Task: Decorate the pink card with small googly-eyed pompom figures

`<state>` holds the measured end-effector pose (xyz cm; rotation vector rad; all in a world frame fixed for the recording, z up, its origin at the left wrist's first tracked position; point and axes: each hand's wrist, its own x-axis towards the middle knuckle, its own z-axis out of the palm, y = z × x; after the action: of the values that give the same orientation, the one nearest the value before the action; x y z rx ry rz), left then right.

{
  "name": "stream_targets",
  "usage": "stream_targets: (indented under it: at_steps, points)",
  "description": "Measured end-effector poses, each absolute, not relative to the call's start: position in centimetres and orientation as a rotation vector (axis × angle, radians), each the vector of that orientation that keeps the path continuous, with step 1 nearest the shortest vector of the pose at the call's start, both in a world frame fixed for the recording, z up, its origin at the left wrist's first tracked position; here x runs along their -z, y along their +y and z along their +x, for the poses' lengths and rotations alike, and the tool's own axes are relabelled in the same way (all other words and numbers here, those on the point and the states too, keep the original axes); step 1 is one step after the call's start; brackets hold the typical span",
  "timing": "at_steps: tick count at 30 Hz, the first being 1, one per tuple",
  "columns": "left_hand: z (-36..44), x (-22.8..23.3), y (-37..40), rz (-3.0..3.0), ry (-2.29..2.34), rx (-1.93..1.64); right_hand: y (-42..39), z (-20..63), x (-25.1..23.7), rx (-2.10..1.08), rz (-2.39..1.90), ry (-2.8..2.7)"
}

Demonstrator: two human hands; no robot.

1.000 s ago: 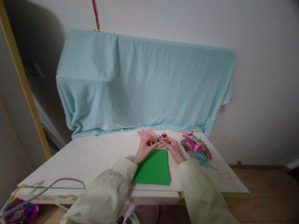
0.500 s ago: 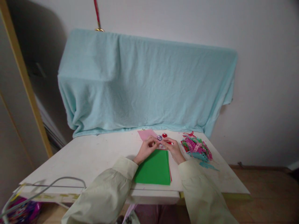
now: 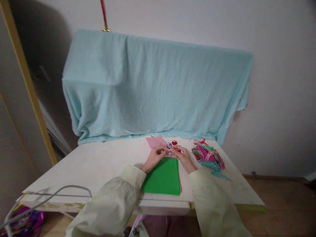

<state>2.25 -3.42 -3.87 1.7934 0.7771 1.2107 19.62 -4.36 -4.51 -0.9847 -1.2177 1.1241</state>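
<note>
My left hand [image 3: 156, 157] and my right hand [image 3: 182, 157] meet just above the far edge of a green sheet [image 3: 163, 177], fingertips pinched close together. Whatever lies between the fingertips is too small to make out. Right behind them are small purple pieces with eye-like white dots [image 3: 169, 144] and a small red piece with an eye-like dot [image 3: 174, 142]. A pink sheet [image 3: 154, 142] lies beyond my left hand. Under the green sheet a red edge shows along its right side.
To the right lies a heap of pink, green, red and blue punched strips [image 3: 208, 156]. A light blue cloth [image 3: 158, 89] hangs behind the white table [image 3: 81, 164]. A grey tube [image 3: 66, 188] curves over the table's front left edge.
The view has shifted very slightly. Both hands keep nearly the same pinched pose over the green sheet's far edge.
</note>
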Motion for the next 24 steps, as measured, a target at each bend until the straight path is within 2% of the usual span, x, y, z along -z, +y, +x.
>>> stream_targets:
  at_steps: [16, 24]
  points:
    - [2.4, 4.4, -3.1, 1.751, 0.767, -1.225, -4.2, 19.7, 4.7, -1.117, -0.997, -1.201]
    - [1.8, 5.3, -1.9, 1.58, 0.932, -1.454, -3.5, 20.6, 5.3, -0.948, -1.11, -1.111]
